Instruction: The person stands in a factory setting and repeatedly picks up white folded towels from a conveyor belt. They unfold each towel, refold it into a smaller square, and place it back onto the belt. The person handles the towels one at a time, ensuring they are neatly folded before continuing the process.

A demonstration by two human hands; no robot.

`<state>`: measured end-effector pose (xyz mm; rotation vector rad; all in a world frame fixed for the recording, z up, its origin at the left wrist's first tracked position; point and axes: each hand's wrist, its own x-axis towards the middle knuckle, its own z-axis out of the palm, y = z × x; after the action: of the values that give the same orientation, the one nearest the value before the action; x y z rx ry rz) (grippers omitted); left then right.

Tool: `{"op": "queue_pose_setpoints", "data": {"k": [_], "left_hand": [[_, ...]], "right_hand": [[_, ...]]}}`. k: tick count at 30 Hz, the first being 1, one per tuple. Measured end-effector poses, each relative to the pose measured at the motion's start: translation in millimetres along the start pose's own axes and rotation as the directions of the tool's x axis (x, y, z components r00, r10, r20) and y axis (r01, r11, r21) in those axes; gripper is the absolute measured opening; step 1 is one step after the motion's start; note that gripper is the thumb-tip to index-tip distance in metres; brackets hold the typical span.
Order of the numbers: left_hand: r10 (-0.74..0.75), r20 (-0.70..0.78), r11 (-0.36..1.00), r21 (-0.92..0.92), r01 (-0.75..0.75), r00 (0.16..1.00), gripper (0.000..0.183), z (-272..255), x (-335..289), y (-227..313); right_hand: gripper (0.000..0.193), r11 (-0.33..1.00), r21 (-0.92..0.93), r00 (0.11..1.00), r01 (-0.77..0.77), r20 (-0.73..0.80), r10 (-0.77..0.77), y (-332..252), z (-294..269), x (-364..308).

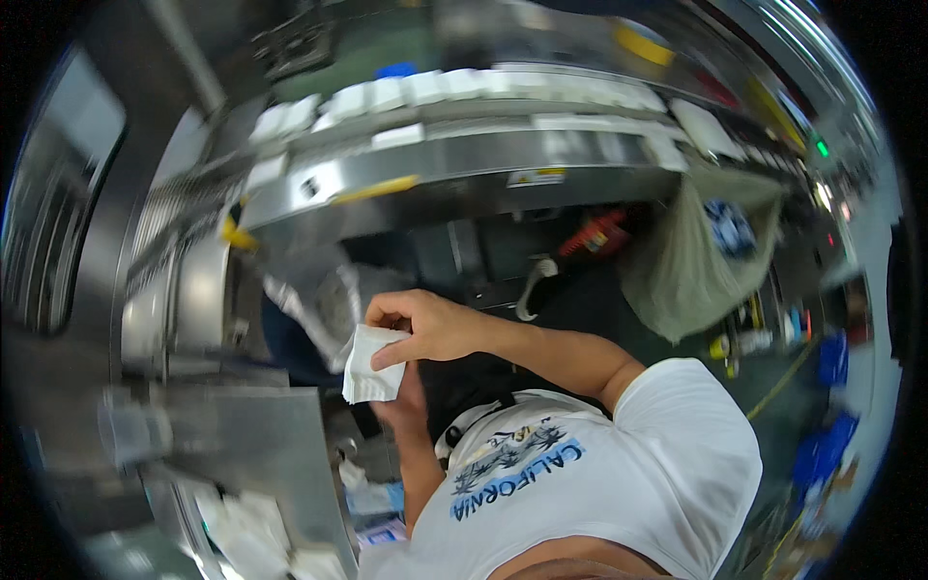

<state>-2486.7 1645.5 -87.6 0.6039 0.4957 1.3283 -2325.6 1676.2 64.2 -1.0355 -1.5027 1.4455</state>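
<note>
My right hand (425, 324) is closed on a small stack of folded white paper napkins (365, 372), the thumb lying across its near face and the fingers curled over the top. Just below it, my left hand (404, 394) reaches up to the lower right side of the stack. The stack and my right hand hide its fingers, so its grip does not show. Behind the stack stands a bin lined with a clear plastic bag (333, 304).
Ahead runs a metal conveyor (464, 179) carrying a row of white napkin stacks (425, 89). A pale cloth sack (686, 261) hangs at its right. On my left is a steel table (261, 435), with white paper bundles (246, 532) nearby. Blue bags (822, 454) lie far right.
</note>
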Motion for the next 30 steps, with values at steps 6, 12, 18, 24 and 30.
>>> {"op": "queue_pose_setpoints", "data": {"k": [6,12,18,24,30], "left_hand": [[-0.271,0.189,0.935,0.283,0.212,0.944,0.072,60.4,25.7,-26.1],[-0.329,0.158,0.906,0.332,0.264,0.931,0.045,116.5,32.5,-70.5],[-0.365,0.316,0.839,0.519,0.163,0.876,0.034,169.9,45.5,-73.6],[-0.448,0.3,0.724,0.674,0.144,0.842,0.035,188.4,54.0,-60.4],[-0.337,0.486,0.8,0.6,-0.027,0.806,0.031,208.9,59.9,-68.3]], "right_hand": [[0.044,0.962,-0.271,0.889,-0.019,-0.444,-0.108,15.4,-72.9,-77.8],[0.049,0.828,-0.497,0.808,-0.26,-0.581,-0.095,19.4,-115.4,-139.4],[0.045,0.969,-0.226,0.841,-0.101,-0.54,-0.039,20.2,-149.8,-183.3],[0.032,0.97,-0.207,0.793,-0.127,-0.609,-0.026,17.6,-155.0,-194.1],[0.035,0.996,0.093,0.722,-0.004,-0.689,0.067,11.7,-158.0,-206.4]]}}
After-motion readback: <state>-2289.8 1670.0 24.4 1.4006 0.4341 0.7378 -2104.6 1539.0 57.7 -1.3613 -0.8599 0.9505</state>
